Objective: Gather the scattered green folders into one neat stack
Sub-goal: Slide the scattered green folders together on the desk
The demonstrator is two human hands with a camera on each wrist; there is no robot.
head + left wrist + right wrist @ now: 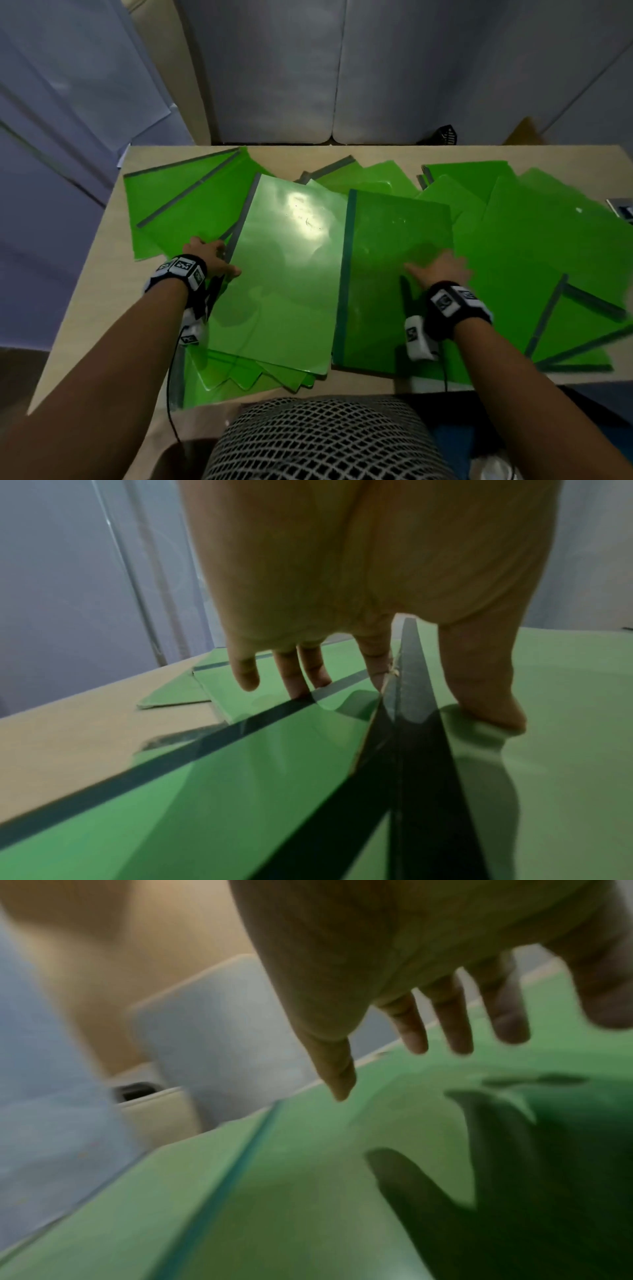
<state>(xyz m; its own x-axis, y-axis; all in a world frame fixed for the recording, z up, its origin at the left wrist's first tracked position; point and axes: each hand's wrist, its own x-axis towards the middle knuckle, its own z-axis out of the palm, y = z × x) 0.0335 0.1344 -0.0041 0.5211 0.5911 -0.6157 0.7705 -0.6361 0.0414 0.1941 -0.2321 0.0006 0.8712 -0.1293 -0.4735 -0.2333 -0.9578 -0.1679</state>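
Note:
Several green folders lie fanned across the wooden table (96,274). The light green folder (287,267) in the middle lies on a loose pile near the front edge. My left hand (222,260) pinches its grey spine edge (407,685), thumb (486,702) on top and fingers (298,680) reaching down beside the spine. Just to the right lies a darker green folder (394,240) with a dark spine. Over it my right hand (442,267) hovers with fingers spread and holds nothing; the blurred right wrist view shows the right hand (428,1042) casting a shadow on that folder (308,1177).
More folders overlap at the back left (178,205), at the back (376,178) and across the right side (548,240). A white and dark item (621,210) sits at the right edge. Grey panels (274,68) stand behind the table. Bare wood shows on the left.

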